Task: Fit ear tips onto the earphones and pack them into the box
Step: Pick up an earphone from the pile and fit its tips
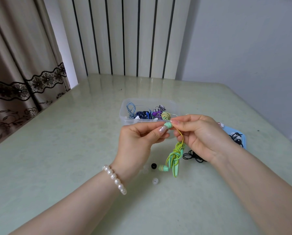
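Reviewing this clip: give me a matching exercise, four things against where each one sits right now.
Things:
1. mint earbud
2. black ear tip
3. clear box
4. black earphones

Places:
A. on the table, behind the hands
B. pinched between both hands
C. on the table, under the right wrist
D. on the table, beside the dangling earbud

Pairs: 1-B, 2-D, 3-A, 4-C
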A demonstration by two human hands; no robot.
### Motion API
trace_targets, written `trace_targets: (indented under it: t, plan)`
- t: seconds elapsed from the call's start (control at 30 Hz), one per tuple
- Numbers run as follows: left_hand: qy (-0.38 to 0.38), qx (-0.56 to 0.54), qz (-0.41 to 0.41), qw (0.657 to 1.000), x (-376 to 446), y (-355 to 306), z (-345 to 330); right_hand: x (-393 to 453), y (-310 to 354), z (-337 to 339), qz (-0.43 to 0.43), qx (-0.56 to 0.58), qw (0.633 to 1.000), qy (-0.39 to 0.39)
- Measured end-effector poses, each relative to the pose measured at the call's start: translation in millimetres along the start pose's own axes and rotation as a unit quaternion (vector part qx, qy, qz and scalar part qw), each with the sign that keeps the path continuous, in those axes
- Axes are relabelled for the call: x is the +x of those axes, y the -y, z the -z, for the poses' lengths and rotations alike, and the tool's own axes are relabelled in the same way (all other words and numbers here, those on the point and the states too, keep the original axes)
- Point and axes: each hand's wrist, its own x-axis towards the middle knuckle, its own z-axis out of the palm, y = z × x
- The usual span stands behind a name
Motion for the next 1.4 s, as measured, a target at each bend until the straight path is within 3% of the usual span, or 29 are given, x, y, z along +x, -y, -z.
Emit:
trace_targets:
  t: [0.33, 1.07, 1.4]
  plan:
    - [-0.030, 0.003, -0.003, 1.000, -1.0, -1.1, -1.8, -2.3, -1.4, -2.8, 0.017, -0.024, 1.000, 0.002]
    - [0.008, -0.031, 0.097, 0.995, 7.4, -2.4, 9.0, 2.4, 5.2, 6.8, 0.030, -0.067, 0.997, -0.003]
    - [-0.035, 0.005, 0.106, 0.994, 21.8, -3.6, 32.2, 19.0, 74.3, 2.6, 0.131, 0.004, 0.991, -0.032]
